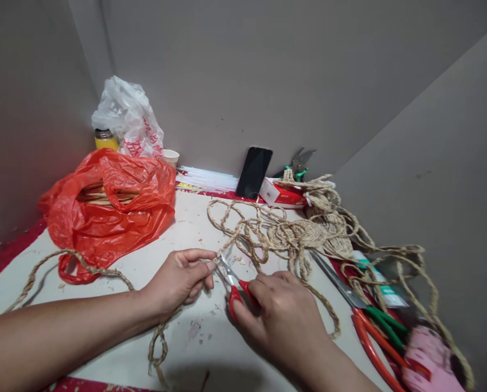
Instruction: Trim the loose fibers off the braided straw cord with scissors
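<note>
My left hand (180, 280) pinches a braided straw rope (243, 231) near the middle of the table, fingers closed on it. My right hand (282, 316) grips small red-handled scissors (235, 286), whose blades point up-left at the rope beside my left fingertips. The rope trails under my left wrist toward the front edge and off to the left. More of it loops back to a coiled woven straw disc (298, 234).
A red plastic bag (108, 209) with flat wooden pieces lies at left, a white bag (129, 117) and yellow jar (105, 139) behind. A phone (254, 171) leans on the back wall. Large red-and-green-handled shears (361, 307) and a pink object (431, 356) lie at right.
</note>
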Available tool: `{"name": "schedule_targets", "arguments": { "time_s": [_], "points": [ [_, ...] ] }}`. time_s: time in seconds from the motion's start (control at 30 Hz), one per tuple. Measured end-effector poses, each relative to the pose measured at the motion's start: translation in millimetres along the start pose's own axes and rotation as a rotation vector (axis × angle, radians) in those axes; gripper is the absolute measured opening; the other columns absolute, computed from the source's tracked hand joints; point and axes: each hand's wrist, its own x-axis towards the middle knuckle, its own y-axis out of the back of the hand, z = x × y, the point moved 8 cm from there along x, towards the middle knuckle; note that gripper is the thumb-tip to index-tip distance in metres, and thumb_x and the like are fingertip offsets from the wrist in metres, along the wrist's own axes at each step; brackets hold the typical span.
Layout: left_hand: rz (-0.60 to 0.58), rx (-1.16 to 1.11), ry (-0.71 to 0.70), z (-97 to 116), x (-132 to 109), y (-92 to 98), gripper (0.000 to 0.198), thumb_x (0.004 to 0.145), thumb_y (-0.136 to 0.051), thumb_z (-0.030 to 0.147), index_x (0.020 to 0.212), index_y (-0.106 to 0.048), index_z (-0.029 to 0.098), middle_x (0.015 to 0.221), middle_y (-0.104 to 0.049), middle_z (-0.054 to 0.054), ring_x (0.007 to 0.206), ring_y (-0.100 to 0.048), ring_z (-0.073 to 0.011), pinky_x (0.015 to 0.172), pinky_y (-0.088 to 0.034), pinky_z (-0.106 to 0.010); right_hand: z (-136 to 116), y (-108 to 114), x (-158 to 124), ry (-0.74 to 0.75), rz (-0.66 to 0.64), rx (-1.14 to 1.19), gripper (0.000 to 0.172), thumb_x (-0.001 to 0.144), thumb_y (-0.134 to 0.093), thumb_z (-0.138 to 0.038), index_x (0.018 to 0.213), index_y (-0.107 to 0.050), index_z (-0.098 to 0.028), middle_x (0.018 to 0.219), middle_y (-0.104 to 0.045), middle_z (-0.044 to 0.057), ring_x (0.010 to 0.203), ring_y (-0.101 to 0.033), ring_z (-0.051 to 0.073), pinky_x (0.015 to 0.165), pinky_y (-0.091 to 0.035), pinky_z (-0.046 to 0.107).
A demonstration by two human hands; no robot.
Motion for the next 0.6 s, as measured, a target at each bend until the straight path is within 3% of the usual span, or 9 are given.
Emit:
{"name": "schedule_targets", "arguments": {
  "time_s": [0.6],
  "points": [
    [0.023,0.038,-0.019,0.8,-2.3,-0.5,0.032,0.076,-0.066,0.031,0.102,-0.062,0.012,0.052,-0.057,0.002,0.031,-0.023,-0.0011,0.033,-0.011,-0.018,1.3,-0.5,-8.4,0.086,0.053,0.141,0.032,0.086,-0.050,-0.021,0.054,-0.047,-0.019,0.050,-0.047,-0.002,0.050,-0.040,0.013,0.060,-0.028,0.029]
  ]
}}
